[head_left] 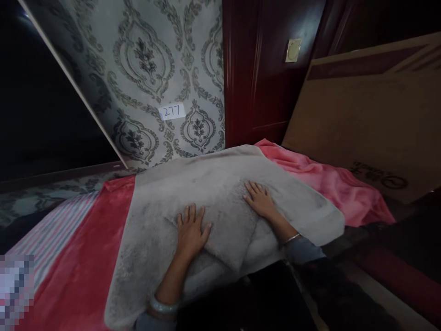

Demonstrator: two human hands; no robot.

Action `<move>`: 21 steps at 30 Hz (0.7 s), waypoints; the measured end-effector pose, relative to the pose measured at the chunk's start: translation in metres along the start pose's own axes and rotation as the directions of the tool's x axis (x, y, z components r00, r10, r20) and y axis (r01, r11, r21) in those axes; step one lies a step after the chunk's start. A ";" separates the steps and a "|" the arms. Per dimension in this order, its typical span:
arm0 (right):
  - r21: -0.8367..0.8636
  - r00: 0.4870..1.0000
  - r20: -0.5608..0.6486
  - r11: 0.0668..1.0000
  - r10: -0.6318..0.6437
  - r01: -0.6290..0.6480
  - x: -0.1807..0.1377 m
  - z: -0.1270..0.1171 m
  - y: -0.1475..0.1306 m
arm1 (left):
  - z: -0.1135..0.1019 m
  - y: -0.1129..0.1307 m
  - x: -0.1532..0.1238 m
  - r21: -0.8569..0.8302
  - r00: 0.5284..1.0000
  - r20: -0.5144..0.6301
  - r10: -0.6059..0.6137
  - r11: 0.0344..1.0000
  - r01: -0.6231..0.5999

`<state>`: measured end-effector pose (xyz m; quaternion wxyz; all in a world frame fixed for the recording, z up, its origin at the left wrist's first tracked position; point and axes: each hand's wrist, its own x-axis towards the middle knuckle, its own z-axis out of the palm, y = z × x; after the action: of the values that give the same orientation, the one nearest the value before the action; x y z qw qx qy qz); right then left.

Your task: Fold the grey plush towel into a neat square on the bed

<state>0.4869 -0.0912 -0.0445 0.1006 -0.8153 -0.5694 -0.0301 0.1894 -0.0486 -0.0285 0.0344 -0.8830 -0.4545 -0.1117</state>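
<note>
A large pale grey, plush-looking mat (151, 248) lies spread over red and pink cloth. On top of it is a folded grey plush piece (227, 234), its corner pointing toward me; whether it is separate from the mat I cannot tell. My left hand (191, 230) rests flat on the left side of this folded piece, fingers spread. Farther right and a little farther away, my right hand (259, 198) lies palm down on the grey plush, its fingers extended. Neither hand grips anything.
Red cloth (82, 257) and striped fabric (65, 220) lie to the left, pink cloth (320, 179) to the right. A big cardboard box (365, 110) leans at the right. Behind stand a patterned wall (148, 59) with a "277" label (172, 111) and a dark screen (51, 101).
</note>
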 end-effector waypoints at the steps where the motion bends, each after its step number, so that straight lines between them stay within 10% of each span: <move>1: 0.005 1.000 0.008 1.000 0.020 -0.020 0.000 -0.001 0.002 | 0.001 0.000 0.000 -0.008 1.000 -0.005 0.001 1.000 -0.001; 6: 0.038 0.995 0.094 0.999 0.032 -0.035 -0.007 -0.016 -0.018 | 0.001 -0.001 0.000 -0.035 1.000 -0.026 0.005 0.999 -0.006; 15: 0.251 0.861 0.055 0.841 -0.506 0.479 -0.071 -0.006 -0.067 | -0.001 -0.001 0.000 -0.049 0.998 -0.068 0.010 0.999 -0.013; 21: 0.260 0.927 0.027 0.898 -0.375 0.355 -0.040 -0.028 -0.033 | -0.002 0.000 0.001 -0.044 0.999 -0.051 -0.003 0.999 0.001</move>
<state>0.4436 -0.1231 -0.0195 0.1734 -0.6752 -0.7149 0.0550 0.1900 -0.0484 -0.0264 0.0263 -0.8800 -0.4518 -0.1444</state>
